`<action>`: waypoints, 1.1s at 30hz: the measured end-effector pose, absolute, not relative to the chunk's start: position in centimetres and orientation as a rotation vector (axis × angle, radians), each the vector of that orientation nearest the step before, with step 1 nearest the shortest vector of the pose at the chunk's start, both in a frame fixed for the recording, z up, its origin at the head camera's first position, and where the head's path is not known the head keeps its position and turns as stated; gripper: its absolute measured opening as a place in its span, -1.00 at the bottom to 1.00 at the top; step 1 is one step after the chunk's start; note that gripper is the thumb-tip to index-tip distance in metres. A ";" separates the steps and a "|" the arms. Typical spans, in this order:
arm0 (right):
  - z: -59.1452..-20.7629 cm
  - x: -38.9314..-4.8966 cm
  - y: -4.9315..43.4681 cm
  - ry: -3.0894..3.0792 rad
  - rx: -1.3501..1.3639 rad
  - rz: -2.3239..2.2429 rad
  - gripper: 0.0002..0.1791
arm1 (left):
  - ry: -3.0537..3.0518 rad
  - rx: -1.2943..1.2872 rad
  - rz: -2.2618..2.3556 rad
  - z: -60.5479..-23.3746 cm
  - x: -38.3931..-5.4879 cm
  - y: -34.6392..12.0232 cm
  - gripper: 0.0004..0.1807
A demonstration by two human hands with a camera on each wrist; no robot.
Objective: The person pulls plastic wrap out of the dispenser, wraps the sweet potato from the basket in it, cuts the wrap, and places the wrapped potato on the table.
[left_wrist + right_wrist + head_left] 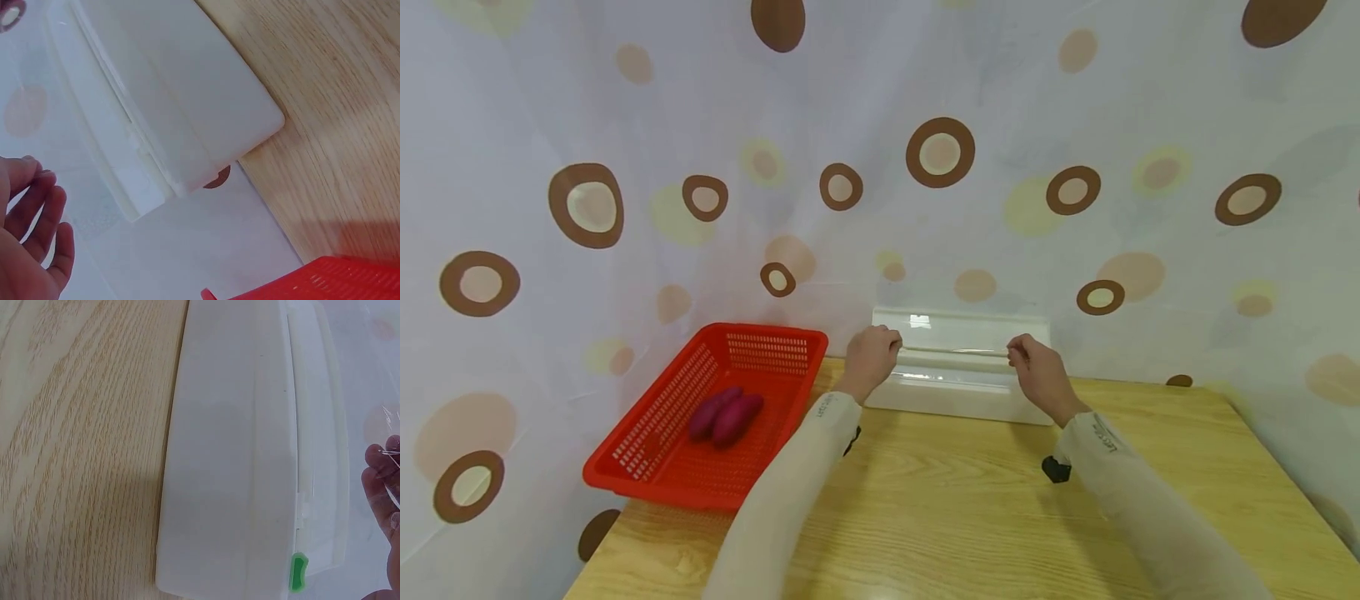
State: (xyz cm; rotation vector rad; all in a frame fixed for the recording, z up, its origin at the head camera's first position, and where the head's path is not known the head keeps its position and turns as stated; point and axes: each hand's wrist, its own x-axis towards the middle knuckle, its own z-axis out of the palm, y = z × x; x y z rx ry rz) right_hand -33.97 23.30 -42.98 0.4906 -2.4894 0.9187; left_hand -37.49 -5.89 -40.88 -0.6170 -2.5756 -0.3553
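Note:
A white cling film dispenser (958, 402) lies lengthwise against the wall, its lid (962, 323) raised at the back. Thin clear cling film (955, 352) stretches above it between both hands. At the left end, my left hand (871, 358) pinches the film's edge between thumb and fingertips; its other fingers (45, 215) are loosely bent. My right hand (1042, 373) pinches the opposite end, and wrinkled film shows at its fingertips (375, 456) in the right wrist view. A green slider (299, 572) sits at one end of the dispenser.
To the left, a red plastic basket (767, 330) stands on the wooden table (955, 508), with purple sweet potatoes (737, 419) inside. A wall covering (880, 100) with brown circles rises right behind the dispenser. Black straps (1056, 469) show at the wrists.

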 end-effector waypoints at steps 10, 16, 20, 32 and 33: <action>-42.9 -33.6 24.1 -2.518 0.516 0.813 -0.80 | -2.575 -0.600 -0.578 -40.3 -36.5 -6.2 -0.85; -42.9 -33.5 24.6 -2.461 0.471 0.743 -0.84 | -2.511 -0.615 -0.626 -40.0 -36.3 -6.2 -0.87; -42.5 -33.5 24.4 -2.419 0.445 0.726 -0.82 | -2.511 -0.600 -0.683 -39.7 -36.3 -6.3 -0.85; -41.3 -33.7 23.5 -2.348 0.373 0.771 -0.81 | -2.545 -0.483 -0.913 -38.9 -36.4 -6.4 -0.86; -41.2 -33.8 23.5 -2.340 0.377 0.769 -0.81 | -2.535 -0.483 -0.929 -38.8 -36.4 -6.4 -0.86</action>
